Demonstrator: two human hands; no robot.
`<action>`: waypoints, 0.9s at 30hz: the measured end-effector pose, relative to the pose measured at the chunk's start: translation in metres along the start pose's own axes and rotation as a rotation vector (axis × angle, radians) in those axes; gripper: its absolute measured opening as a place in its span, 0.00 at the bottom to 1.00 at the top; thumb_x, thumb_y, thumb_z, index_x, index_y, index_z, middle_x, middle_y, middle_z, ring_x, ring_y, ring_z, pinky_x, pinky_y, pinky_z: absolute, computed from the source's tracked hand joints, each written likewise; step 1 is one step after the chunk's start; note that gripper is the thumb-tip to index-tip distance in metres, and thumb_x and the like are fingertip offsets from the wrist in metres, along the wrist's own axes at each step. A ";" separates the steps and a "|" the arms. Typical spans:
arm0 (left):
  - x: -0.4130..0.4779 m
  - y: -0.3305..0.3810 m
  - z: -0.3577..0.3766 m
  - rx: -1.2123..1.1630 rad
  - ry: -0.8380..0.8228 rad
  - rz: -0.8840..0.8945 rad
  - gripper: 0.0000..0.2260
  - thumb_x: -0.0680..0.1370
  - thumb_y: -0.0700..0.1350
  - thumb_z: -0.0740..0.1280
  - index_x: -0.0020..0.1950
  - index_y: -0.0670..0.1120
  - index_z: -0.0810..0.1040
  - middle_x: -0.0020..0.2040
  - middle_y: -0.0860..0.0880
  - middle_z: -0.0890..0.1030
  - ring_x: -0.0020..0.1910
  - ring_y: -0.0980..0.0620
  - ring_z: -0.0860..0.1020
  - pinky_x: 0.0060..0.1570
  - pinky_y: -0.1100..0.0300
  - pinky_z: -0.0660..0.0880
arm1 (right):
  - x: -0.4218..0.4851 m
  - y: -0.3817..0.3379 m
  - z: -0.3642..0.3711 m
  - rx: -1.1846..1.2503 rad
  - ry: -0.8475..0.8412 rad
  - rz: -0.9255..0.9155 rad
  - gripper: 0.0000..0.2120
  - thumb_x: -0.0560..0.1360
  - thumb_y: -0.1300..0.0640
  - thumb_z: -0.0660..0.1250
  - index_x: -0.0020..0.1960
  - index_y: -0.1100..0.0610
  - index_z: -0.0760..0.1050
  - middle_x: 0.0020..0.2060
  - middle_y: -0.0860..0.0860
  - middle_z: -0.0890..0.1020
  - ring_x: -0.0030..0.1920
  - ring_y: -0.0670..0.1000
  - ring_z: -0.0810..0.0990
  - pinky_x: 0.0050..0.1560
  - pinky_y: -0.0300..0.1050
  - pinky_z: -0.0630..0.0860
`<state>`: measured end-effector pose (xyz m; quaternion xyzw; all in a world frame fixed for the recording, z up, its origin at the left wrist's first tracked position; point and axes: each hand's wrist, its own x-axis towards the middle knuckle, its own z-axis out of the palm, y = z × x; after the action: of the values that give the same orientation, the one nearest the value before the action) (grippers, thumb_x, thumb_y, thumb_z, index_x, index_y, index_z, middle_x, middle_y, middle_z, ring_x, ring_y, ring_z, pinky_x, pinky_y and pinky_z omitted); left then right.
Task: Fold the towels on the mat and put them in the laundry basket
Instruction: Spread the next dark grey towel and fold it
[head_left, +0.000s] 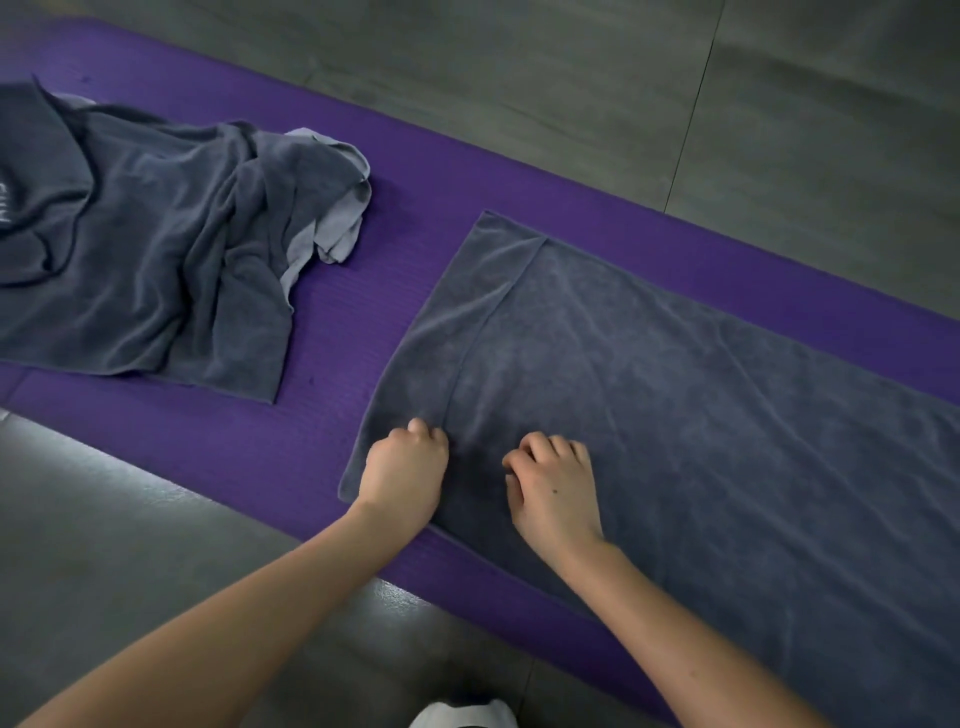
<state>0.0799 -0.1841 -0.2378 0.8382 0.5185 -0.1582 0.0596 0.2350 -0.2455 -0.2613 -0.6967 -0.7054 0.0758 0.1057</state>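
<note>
We have the flat towel (675, 389) spread on the purple mat (322, 322): dark grey terry, a long rectangle running out of view on the right. It looks doubled, since the edge of an upper layer runs from the far corner down to the near side, a little short of the left end

Left hand (402, 467) sits at the near end of that edge line, fingers curled tight and together, thumb on top. We read it as pinching the upper layer's edge, though the fingertips are hidden. Right hand (553, 488) is just beside it on the cloth, knuckles up, fingers curled under. We cannot tell whether it holds fabric or only rests there

Handling, our call: soft, limp and light with no stiffness. The pile should cling to the foam, so it will drag rather than slide. Best taken by corners or the hemmed edge with the hands spread apart, otherwise it sags and bunches. Faint ripples already show across the surface

Heap of towels (156, 249) lies at the far left on the same mat, well apart from the flat one. It is crumpled, the same dark grey, with a light grey cloth (337, 218) poking out on its right side

The mat is finely ribbed foam and matte. Floor (779, 104) is grey tile with thin joints. No laundry basket in view, so folding comes first and stowing is not started
</note>
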 end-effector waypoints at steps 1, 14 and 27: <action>-0.003 -0.003 -0.002 -0.044 0.024 0.016 0.08 0.77 0.42 0.59 0.56 0.43 0.72 0.52 0.46 0.74 0.47 0.48 0.77 0.35 0.58 0.67 | -0.002 0.000 0.000 0.000 -0.011 -0.005 0.07 0.64 0.60 0.74 0.41 0.54 0.80 0.40 0.50 0.78 0.40 0.53 0.77 0.42 0.49 0.75; -0.031 -0.063 0.023 -0.490 0.268 0.126 0.14 0.75 0.48 0.57 0.47 0.46 0.82 0.42 0.49 0.78 0.39 0.46 0.77 0.40 0.54 0.76 | -0.002 -0.006 -0.004 0.014 0.036 -0.018 0.07 0.66 0.57 0.74 0.43 0.53 0.81 0.40 0.48 0.79 0.40 0.50 0.77 0.45 0.48 0.76; -0.036 -0.083 0.015 -1.298 -0.154 -0.589 0.06 0.76 0.38 0.67 0.39 0.38 0.77 0.33 0.46 0.75 0.34 0.52 0.72 0.34 0.61 0.71 | -0.017 -0.078 0.018 0.050 -0.052 -0.180 0.16 0.68 0.38 0.64 0.40 0.49 0.80 0.39 0.45 0.79 0.40 0.49 0.75 0.42 0.45 0.72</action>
<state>-0.0117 -0.1813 -0.2347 0.4451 0.7072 0.1139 0.5374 0.1548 -0.2636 -0.2599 -0.6252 -0.7658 0.1019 0.1111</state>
